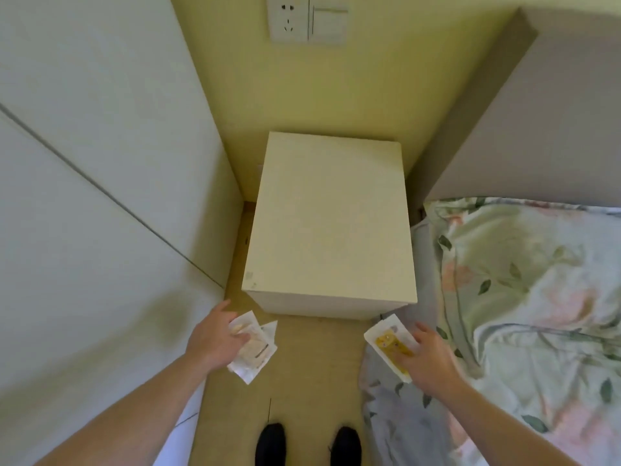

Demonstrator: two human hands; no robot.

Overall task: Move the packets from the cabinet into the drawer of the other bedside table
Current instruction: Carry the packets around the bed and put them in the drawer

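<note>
White packets are gripped in the left hand and a yellow-printed packet in the right hand, near the bedside table.

Home bedroom indicated: cream rectangular bedside table set against yellow wall, beside bed with floral-printed bedding and grey padded headboard; white wall socket noted above.

Pale packets — a fanned stack of several, white-edged with beige contents — held low, left of the white bedside table. Yellow packet (white border, tilted) held at its right front corner — drawer front not visible.
</note>
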